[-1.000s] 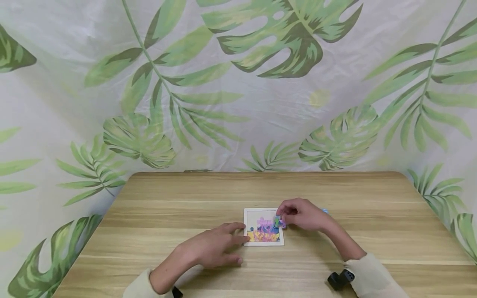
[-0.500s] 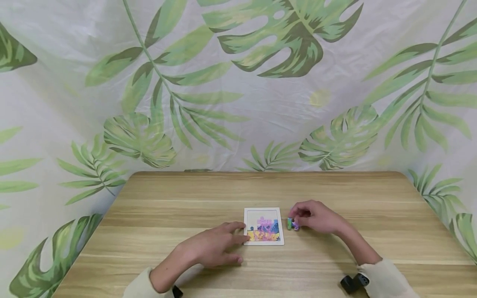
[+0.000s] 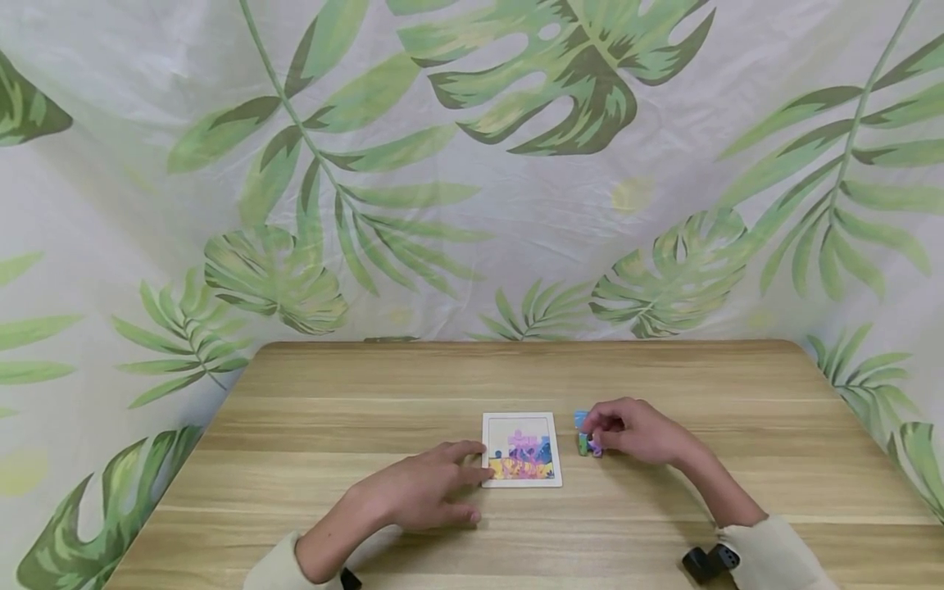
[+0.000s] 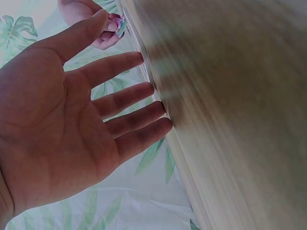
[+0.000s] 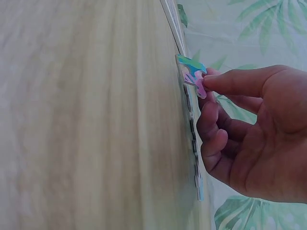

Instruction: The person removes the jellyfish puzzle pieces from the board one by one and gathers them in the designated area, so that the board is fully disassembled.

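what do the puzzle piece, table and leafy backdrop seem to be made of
Puzzle piece: likely cardboard or thin wood, flat with a colourful printed face. Table: wood or wood-look laminate, smooth, by its straight grain. Leafy backdrop: perhaps fabric or plastic sheeting, slightly shiny, by its creases and highlights.

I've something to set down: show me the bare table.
Bare: the table left of the left hand, right of the right hand, and along its far edge. Crowded: between the hands, with puzzle board and loose pieces.
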Demonstrator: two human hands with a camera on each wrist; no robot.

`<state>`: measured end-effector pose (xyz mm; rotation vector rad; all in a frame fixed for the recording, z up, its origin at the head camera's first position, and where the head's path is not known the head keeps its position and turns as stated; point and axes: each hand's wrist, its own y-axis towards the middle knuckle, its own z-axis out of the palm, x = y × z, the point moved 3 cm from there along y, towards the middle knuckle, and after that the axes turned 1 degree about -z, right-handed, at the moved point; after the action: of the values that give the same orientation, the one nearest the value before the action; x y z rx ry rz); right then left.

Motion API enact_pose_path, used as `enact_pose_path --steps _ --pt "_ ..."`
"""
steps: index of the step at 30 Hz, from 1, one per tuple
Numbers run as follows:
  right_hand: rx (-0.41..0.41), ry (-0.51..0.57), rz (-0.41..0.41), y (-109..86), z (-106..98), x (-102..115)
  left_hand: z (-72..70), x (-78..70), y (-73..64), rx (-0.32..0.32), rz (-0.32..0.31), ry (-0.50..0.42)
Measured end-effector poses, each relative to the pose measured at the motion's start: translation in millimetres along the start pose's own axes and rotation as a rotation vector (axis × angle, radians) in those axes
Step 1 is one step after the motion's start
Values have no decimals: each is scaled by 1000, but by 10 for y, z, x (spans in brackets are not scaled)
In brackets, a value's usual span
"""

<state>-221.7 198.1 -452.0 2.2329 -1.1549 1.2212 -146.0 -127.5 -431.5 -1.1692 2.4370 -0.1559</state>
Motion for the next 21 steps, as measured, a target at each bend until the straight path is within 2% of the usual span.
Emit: enact_pose_path --steps 9,21 --pt "-47 -135 -8 27 29 14 -6 7 -6 -3 7 5" --pt "-49 -154 -2 26 63 38 -6 -15 -24 -9 -1 -14"
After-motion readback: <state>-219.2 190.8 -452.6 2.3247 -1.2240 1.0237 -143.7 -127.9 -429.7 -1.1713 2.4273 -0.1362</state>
